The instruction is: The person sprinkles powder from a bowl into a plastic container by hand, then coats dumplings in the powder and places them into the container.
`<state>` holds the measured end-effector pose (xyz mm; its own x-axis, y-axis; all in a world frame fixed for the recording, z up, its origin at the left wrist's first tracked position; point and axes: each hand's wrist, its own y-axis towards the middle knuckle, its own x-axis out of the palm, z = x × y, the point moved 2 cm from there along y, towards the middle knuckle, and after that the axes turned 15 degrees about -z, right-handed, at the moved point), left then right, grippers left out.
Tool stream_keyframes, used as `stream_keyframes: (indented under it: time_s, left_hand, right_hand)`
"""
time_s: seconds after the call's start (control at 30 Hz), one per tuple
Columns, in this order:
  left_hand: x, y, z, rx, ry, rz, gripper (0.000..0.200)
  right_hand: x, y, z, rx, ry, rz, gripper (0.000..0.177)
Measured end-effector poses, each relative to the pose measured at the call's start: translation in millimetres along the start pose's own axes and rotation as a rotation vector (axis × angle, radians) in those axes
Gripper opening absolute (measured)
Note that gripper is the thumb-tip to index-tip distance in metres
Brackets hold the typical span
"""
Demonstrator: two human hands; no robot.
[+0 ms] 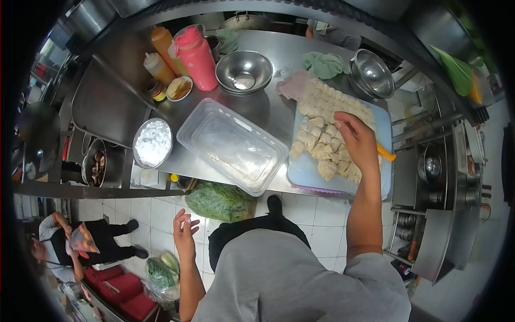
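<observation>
My right hand hovers over rows of small cut dough pieces, its fingers loosely bent and nothing visible in them. The pale, floury pieces cover much of a light blue cutting board. Beside my right wrist an orange handle pokes out; the rest of that tool is hidden. Low on the left, my left hand hangs in front of the counter with fingers half curled and apart, white showing at the fingertips. Between the hands, a clear plastic container sits at the counter's front edge.
A bowl of white flour stands at left. Behind are a pink bottle, sauce bottles, a steel bowl and green cloths. Wrapped leafy greens lie below the counter. Another person holds a bag at lower left.
</observation>
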<state>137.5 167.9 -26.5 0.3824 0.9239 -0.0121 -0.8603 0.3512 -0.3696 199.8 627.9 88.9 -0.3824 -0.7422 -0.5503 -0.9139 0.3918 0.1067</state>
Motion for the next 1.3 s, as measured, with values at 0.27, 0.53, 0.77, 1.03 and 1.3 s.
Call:
stream_keyframes:
  time_s: [0.27,0.53,0.77,1.03,1.3]
  left_hand:
    - [-68,3,1,0.102,0.216,0.009,0.014]
    - [-151,24,16,0.296,0.280,-0.051,0.011]
    - [-190,6,21,0.320,0.218,0.145,0.011]
    - [-178,-54,-27,0.154,0.095,0.417,0.014]
    - [-162,-59,-23,0.136,0.103,0.444,0.014]
  right_hand:
    - [66,1,-45,0.055,-0.068,-0.074,0.024]
    - [195,25,-145,-0.049,-0.045,-0.296,0.030]
    - [343,120,-182,-0.552,-0.277,-0.637,0.029]
    - [424,143,-185,-0.359,-0.895,-0.889,0.047]
    - [456,183,-148,-0.420,-0.791,-0.915,0.038]
